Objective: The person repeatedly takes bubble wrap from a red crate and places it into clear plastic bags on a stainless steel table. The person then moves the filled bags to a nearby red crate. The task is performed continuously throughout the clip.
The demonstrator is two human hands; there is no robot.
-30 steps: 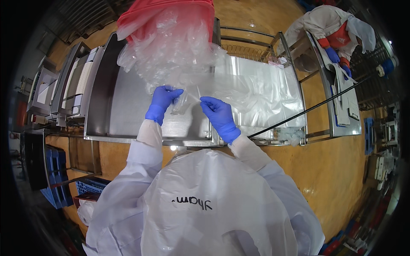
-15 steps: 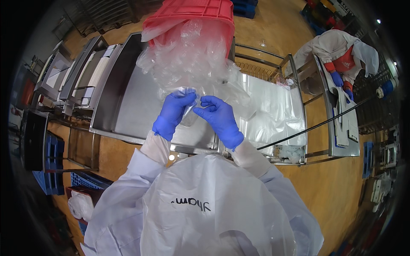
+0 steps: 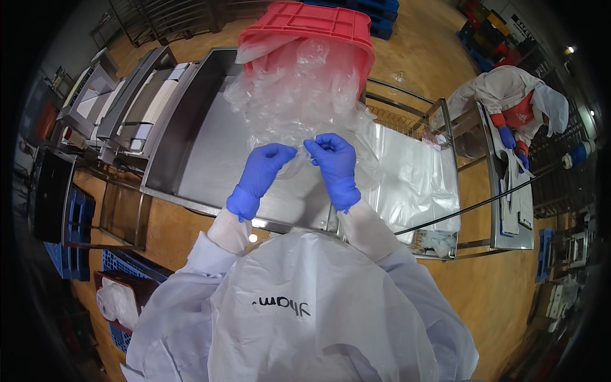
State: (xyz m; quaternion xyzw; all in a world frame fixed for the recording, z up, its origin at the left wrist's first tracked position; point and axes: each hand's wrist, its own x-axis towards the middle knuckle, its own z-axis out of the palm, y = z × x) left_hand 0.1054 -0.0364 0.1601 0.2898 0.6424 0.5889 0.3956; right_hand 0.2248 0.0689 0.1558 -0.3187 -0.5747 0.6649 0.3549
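My left hand point(image 3: 259, 173) and my right hand point(image 3: 335, 167), both in blue gloves, face each other over a metal tray table point(image 3: 200, 137). Their thumbs and forefingers are pinched together, the tips a small gap apart. Thin clear plastic, seemingly the edge of a plastic bag point(image 3: 295, 168), shows between and just below the fingertips; its outline blends into the plastic behind. Right beyond my hands, a heap of crumpled clear plastic bags point(image 3: 289, 95) spills from a tipped red crate point(image 3: 310, 24) onto the table.
Flat clear plastic sheets or bags point(image 3: 417, 181) lie on the table's right part. A black cable point(image 3: 471, 207) crosses at right. Another person point(image 3: 509, 95) leans over a side table with a clipboard point(image 3: 519, 207). Machines with pale belts point(image 3: 147, 105) stand left; a red bin point(image 3: 137, 290) is lower left.
My right hand has turned more upright and its fingertips have risen level with the left's. The plastic between my hands shows less. The whole view has shifted slightly.
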